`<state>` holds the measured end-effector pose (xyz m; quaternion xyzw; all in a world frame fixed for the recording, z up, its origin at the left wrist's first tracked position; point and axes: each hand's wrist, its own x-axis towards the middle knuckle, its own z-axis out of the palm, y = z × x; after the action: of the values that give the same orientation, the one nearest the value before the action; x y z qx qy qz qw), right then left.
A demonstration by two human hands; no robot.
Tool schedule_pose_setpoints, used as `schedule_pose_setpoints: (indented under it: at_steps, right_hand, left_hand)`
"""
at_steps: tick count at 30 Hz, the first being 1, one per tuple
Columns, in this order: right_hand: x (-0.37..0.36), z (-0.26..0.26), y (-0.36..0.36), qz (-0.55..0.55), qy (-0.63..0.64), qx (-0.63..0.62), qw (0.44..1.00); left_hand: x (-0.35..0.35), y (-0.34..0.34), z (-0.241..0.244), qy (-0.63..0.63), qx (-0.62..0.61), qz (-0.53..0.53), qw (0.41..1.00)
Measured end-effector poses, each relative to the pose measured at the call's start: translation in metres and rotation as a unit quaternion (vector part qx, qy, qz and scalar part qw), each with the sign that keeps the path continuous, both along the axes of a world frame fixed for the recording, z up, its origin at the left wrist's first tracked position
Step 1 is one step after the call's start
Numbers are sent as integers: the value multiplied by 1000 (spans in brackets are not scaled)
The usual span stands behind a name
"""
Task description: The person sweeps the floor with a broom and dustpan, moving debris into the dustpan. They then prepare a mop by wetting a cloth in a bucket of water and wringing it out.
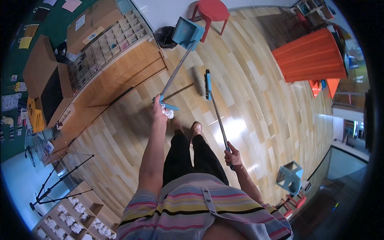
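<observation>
My left hand (158, 111) grips the upper end of a long-handled blue dustpan (186, 31), near its blue cross grip. A crumpled white tissue or piece of paper (168, 113) shows at the same hand. The dustpan reaches away from me, its pan overlapping the edge of a black-lined waste bin (164, 37) in view; whether they touch I cannot tell. In my right hand (233, 155) is the grey handle of a broom (218, 115). Its blue head with dark bristles (208, 85) points away from me, over the wooden floor.
A red stool (211, 11) stands beyond the dustpan. On the left runs a wooden cabinet (129, 72) topped by a compartment tray (114, 45) and cardboard boxes (93, 22). A black tripod (61, 177) is at lower left, an orange panel (310, 57) and a light-blue stool (289, 177) at right.
</observation>
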<state>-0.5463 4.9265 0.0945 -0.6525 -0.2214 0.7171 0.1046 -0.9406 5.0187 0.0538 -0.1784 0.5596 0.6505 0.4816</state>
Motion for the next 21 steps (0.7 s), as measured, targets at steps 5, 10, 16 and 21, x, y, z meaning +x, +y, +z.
schedule_pose_setpoints:
  at_steps: [5,10,16,21]
  right_hand:
    - [-25,9,81,70,-34,4,997]
    - [-45,17,134,67,-61,-33,995]
    - [-61,18,186,75,-89,-49,992]
    - [-80,20,214,98,-97,-47,989]
  left_hand:
    - [-27,48,-104,-178,117,104,972]
    - [-20,97,-157,-295,221,155,916]
    - [-29,112,-152,-271,77,237,930]
    - [-36,95,-148,-301,155,221,915]
